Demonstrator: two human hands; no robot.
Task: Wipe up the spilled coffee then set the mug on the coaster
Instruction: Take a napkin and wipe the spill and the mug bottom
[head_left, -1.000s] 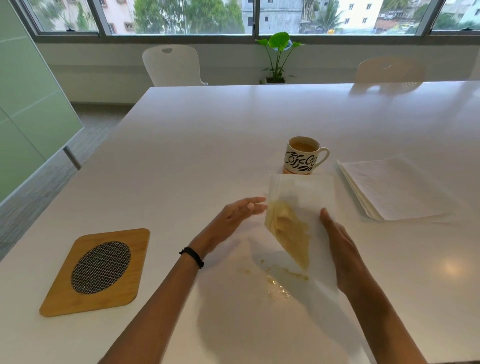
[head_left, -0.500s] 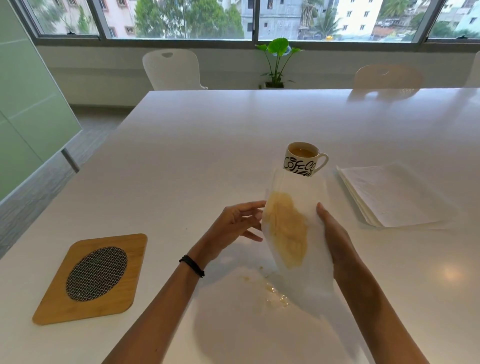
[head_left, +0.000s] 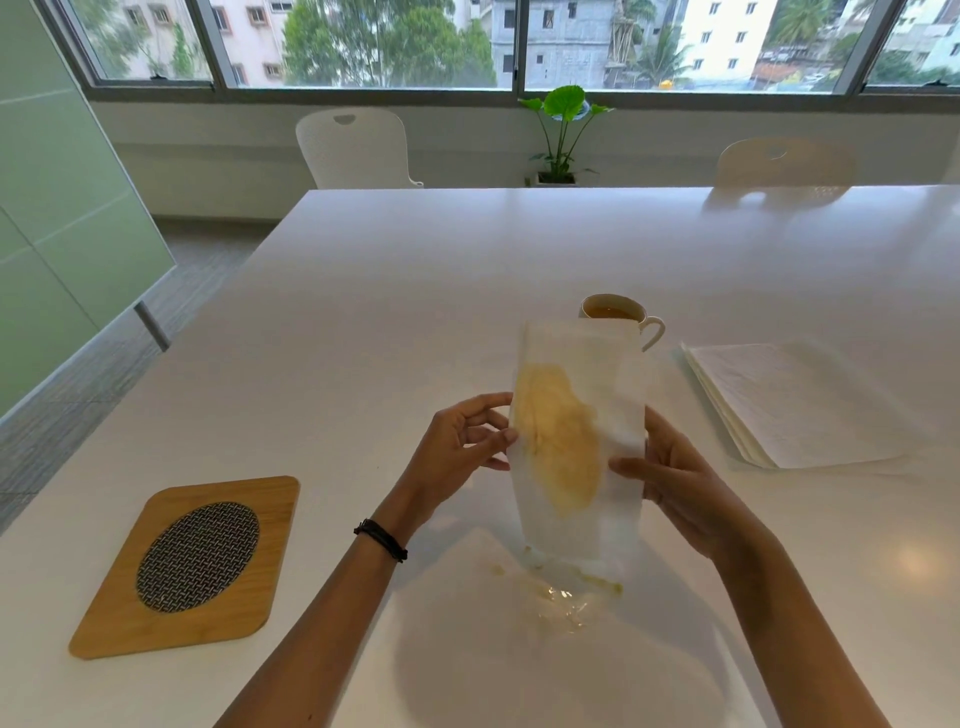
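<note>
The white table (head_left: 363, 338) carries residual spilled coffee (head_left: 563, 597) directly below a stained paper towel (head_left: 576, 441). The left hand (head_left: 457, 452) and right hand (head_left: 675, 478) each pinch one edge, holding it upright. Risk: the wet, thin sheet may drip or tear. The mug (head_left: 615, 312), partly hidden behind it, looks full; the coaster (head_left: 187, 566) lies well apart, left.

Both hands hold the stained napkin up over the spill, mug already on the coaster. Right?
Not quite. In the head view the mug stands on the bare table; the coaster is empty. Left hand and right hand do hold the napkin over the spill.
</note>
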